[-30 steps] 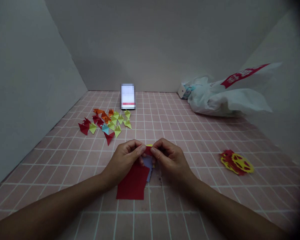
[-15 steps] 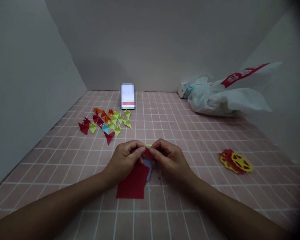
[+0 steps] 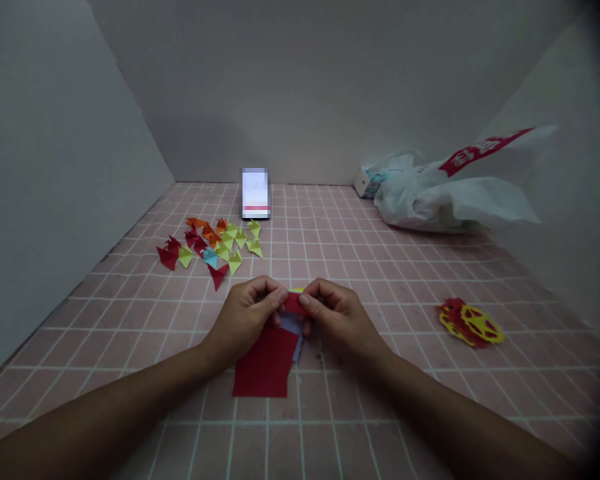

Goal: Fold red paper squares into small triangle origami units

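A small folded piece of red paper (image 3: 295, 304) is pinched between my two hands. My left hand (image 3: 253, 317) grips its left end with thumb and fingers, and my right hand (image 3: 337, 317) grips its right end the same way. Below them on the tiled-pattern surface lies a flat red paper sheet (image 3: 265, 367), its upper left corner hidden by my left hand. Pale blue paper (image 3: 293, 327) lies partly under that sheet. A sliver of yellow paper (image 3: 297, 290) shows just beyond the held piece.
Several folded paper birds (image 3: 210, 247) in red, orange, yellow and blue stand at the left. Behind them a phone (image 3: 255, 193) stands upright. Red and yellow cut-outs (image 3: 473, 323) lie at the right. A white plastic bag (image 3: 445, 200) and a small box (image 3: 367, 180) sit at the back right.
My hands have drawn slightly apart, the left one shifting a little to the left. More of the red piece now shows between my fingertips as a wider strip.
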The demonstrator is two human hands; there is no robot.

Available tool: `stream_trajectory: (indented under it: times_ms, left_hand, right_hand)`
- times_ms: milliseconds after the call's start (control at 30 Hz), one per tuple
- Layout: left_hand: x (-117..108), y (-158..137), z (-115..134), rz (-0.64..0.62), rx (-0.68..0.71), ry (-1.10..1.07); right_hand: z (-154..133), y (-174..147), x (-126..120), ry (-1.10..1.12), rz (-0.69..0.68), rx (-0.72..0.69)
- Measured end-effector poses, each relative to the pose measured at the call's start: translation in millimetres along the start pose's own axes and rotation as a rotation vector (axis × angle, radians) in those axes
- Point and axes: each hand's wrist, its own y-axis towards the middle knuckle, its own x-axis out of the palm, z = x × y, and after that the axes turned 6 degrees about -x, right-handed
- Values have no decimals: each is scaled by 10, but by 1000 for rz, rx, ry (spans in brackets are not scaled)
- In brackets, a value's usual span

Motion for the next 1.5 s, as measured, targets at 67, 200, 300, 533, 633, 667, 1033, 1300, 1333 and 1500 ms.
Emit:
stream_trajectory:
  times_ms: [67,200,300,533,633,667,1033,1300,1333,1500]
  left_hand:
    - [6,6,0,-19,-21,-42]
    - [27,-3,17,-68,-96,-89]
    - [32,-14,17,-59,-111,-114]
    - [25,33,-26,-77,-175,-417]
    - [43,43,-17,-71,-238,-569]
    - [51,38,-13,-76,-244,-595]
    - [69,-16,-42,-150,-139,-410]
    - [53,-66,36,-47,32,-31]
    - [56,-73,48,-42,45,-3]
    - [57,-95,77,-9,79,87]
  right_hand:
    - [6,14,-5,37,14,19]
    - [17,3,6,84,9,52]
    - [16,-25,24,137,-20,118]
    - [-1,-9,5,256,-24,43]
    - [14,12,7,264,-13,-27]
    - [18,13,13,268,-23,-38]
    - [50,14,-9,204,-28,-55]
    - [39,-17,25,164,-99,1]
    - [36,-18,24,146,-89,-4]
    - [-27,-20,2,-54,-16,-65]
